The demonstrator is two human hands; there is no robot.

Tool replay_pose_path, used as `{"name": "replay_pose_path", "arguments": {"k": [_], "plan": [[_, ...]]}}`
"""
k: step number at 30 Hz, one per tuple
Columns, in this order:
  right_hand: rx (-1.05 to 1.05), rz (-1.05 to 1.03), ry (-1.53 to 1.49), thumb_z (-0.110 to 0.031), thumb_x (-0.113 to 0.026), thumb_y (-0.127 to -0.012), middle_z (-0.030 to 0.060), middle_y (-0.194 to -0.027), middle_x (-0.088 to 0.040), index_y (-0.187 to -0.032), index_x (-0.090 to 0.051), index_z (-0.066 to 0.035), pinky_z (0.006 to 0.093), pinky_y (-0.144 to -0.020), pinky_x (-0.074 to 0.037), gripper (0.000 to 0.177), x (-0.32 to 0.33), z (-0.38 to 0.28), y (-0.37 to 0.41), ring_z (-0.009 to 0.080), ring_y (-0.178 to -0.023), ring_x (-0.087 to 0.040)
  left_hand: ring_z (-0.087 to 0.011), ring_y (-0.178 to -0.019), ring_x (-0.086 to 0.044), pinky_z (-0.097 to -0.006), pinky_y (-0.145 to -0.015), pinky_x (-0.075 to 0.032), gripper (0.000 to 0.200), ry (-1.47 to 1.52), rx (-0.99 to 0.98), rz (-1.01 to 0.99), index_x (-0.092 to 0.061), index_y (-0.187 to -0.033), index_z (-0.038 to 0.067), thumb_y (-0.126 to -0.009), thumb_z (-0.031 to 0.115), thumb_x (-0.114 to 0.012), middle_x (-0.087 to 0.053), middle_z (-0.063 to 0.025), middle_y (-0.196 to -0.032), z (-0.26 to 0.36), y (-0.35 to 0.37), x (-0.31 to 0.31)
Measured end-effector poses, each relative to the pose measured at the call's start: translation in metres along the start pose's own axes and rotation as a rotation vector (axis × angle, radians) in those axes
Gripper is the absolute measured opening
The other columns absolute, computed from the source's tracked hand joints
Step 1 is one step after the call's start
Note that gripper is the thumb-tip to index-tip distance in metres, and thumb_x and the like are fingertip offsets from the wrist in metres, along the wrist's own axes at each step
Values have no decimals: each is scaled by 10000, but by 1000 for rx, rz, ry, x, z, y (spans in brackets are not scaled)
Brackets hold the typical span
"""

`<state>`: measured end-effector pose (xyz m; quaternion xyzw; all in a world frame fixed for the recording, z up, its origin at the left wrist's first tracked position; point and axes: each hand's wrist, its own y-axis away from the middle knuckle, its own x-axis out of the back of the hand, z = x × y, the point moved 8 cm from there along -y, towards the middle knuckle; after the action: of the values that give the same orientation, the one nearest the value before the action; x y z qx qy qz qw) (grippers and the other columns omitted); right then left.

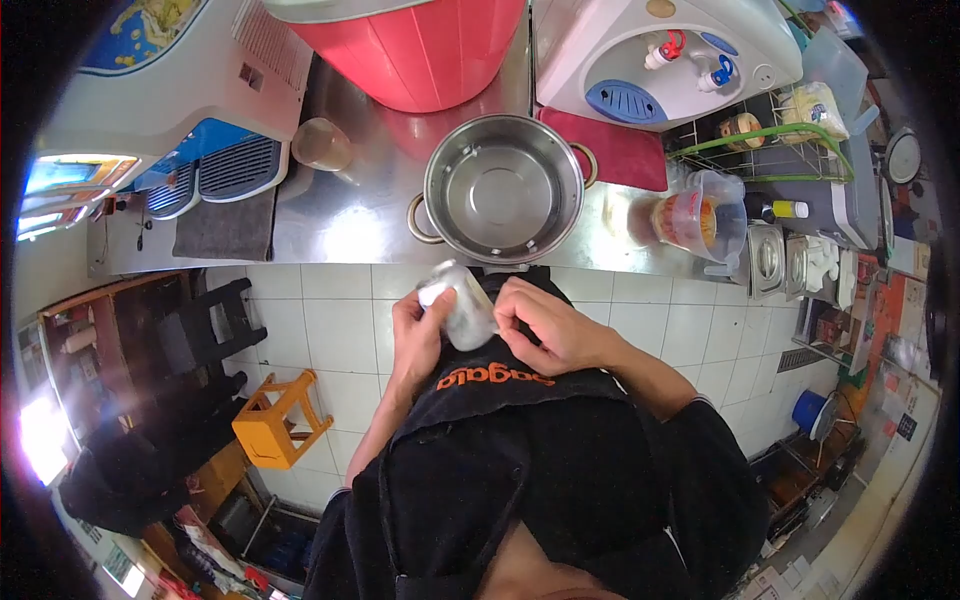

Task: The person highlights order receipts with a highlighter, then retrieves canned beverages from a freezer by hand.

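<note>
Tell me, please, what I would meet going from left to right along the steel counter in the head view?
Grey cloth → brownish cup → steel pot → clear jug → small steel container.

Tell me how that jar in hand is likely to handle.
The jar looks clear and seems empty, so probably light. Its round body would likely roll if laid down. The left hand wraps it and the right hand pinches its edge; no dent shows, so seemingly stiff.
</note>
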<state>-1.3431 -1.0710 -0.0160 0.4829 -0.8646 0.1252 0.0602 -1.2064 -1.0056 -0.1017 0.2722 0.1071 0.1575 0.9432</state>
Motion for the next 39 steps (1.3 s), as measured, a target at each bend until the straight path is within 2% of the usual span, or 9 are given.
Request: {"name": "replay_pose_path", "arguments": {"k": [3, 7, 10, 17, 22, 27, 32, 35, 39], "plan": [[-41, 52, -78, -21, -551, -816, 87, -822, -463, -854, -459, -29, 319, -702, -408, 99, 11, 4, 12, 227, -750, -474, -120, -786, -596, -297, -725, -480, 362, 159, -2, 125, -662, -1020, -43, -818, 256, -689, -683, -85, -887, 11, -26, 6], [-192, 280, -34, -42, -555, -830, 85, -811, -482, -860, -465, -22, 318, -682, -417, 97, 28, 32, 38, 213, -738, -495, -237, -763, -682, -361, -721, -524, 464, -829, -466, -7, -685, -925, -34, -749, 395, -708, -694, -167, -801, 92, -72, -47], [-243, 379, 19, -35, -570, -820, 87, -788, -484, -865, -471, -20, 314, -682, -422, 110, 35, 32, 58, 219, -719, -500, -348, -857, -668, -403, -777, -518, 576, -1318, -294, -115, -691, -913, -21, -665, 498, -728, -685, -207, -862, 81, -128, -96], [-421, 853, 104, -5, -565, -811, 97, -795, -511, -849, -495, -12, 290, -699, -429, 80, 59, 28, 167, 202, -732, -514, -355, -887, -651, -451, -768, -507, 698, -1862, -298, -179, -705, -887, 11, -634, 660, -714, -675, -189, -873, 39, -178, -131], [-459, 1232, -47, -27, -530, -873, 61, -826, -509, -856, -485, -11, 264, -731, -415, 51, 65, 48, 273, 138, -777, -491, -344, -974, -590, -409, -827, -461, 556, -1393, -951, 393, -659, -1005, 12, -761, 509, -706, -633, -205, -993, 164, -99, -119], [-335, 1336, -129, -34, -518, -895, 71, -856, -498, -863, -470, -16, 254, -744, -406, 61, 105, 44, 342, 140, -795, -482, -187, -793, -498, -311, -744, -421, 293, -721, -1054, 801, -649, -944, 9, -799, 252, -721, -564, -82, -826, 176, -11, -121], [-336, 1197, 238, 39, -524, -827, 95, -866, -524, -848, -474, -18, 277, -746, -431, 79, 160, 26, 447, 160, -792, -511, -106, -665, -507, -241, -586, -392, 73, -649, -1272, 324, -572, -842, 40, -801, 44, -632, -568, -31, -734, 91, 53, -270], [-507, 1226, 271, 71, -555, -812, 99, -872, -557, -834, -501, -15, 276, -742, -460, 104, 178, 26, 536, 151, -800, -539, -162, -706, -567, -300, -634, -472, 182, -636, -826, -208, -597, -920, 32, -793, 119, -695, -607, -83, -817, -22, 55, -385], [-477, 1456, 233, 57, -586, -838, 77, -871, -576, -851, -534, -17, 255, -754, -468, 92, 202, 13, 626, 129, -810, -557, -381, -1073, -551, -455, -924, -442, 546, -1373, -572, -1246, -524, -1226, 2, -869, 411, -590, -596, -217, -1086, -186, 116, -491]]}}
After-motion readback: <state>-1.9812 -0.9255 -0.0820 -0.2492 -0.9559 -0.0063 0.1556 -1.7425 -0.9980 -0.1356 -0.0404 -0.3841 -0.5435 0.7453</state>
